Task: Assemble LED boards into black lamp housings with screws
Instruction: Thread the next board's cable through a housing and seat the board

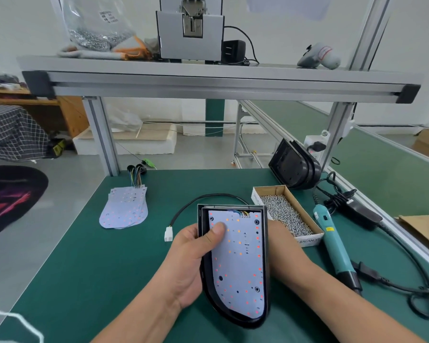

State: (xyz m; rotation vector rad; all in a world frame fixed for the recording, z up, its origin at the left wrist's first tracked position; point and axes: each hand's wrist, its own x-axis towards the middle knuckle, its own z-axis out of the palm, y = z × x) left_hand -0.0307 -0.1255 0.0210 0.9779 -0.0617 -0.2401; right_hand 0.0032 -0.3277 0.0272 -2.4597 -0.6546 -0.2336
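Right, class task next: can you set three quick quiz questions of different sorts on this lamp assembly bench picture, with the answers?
1. True or false: the LED board already lies inside the black housing.
2. What lies just right of the screw box? A) the teal electric screwdriver B) a hammer C) a soldering iron
3. Fill in: the thumb resting on the board belongs to the ___ hand.
Key: 1 true; 2 A; 3 left hand.
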